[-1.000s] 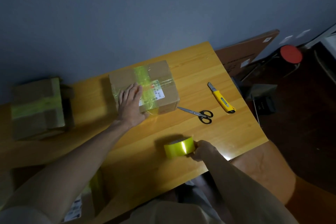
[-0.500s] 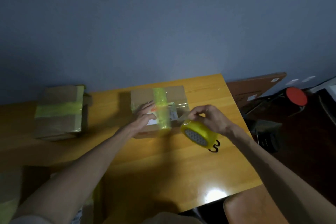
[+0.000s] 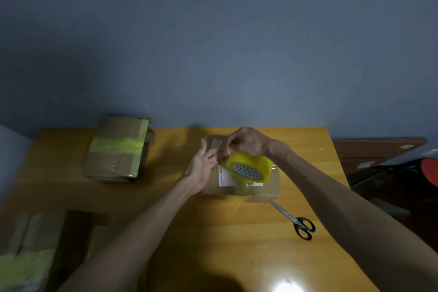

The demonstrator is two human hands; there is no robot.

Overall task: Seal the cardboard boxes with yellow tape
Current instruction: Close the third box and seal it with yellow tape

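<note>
Head view: the right hand (image 3: 248, 143) is curling its fingers tight and gripping the top edge of the yellow tape roll (image 3: 251, 168).
Tape roll: it is hanging just under that hand, tilted, with its hole facing the camera. It is hovering over the far part of the middle box (image 3: 267, 188).
Left hand (image 3: 203, 168): it is lying open with its fingers straight, touching the left side of the box top. It is not holding anything that can be seen.
Between the hands: something thin and shiny is showing there, but it is too blurry to tell what it is.
Middle box: it is sitting on the wooden table (image 3: 237, 239), close to the far edge. A white label (image 3: 224, 176) is showing on its top.
Scissors (image 3: 294, 220): they are lying on the table just near and right of the middle box. The blades are pointing at the box corner and the black handles are pointing nearer.
Second box (image 3: 116, 152): it is sitting at the far left of the table, well apart from the hands, with a band of yellow tape going across its top.
Third box (image 3: 26, 256): it is showing at the near left corner, blurry, with yellow tape on it too.
Wall (image 3: 213, 42): it is blue-grey and is filling the far half of the view.
Right side: a brown board (image 3: 379, 149) is leaning past the table, and a red round thing (image 3: 430, 170) is peeking in at the edge.
</note>
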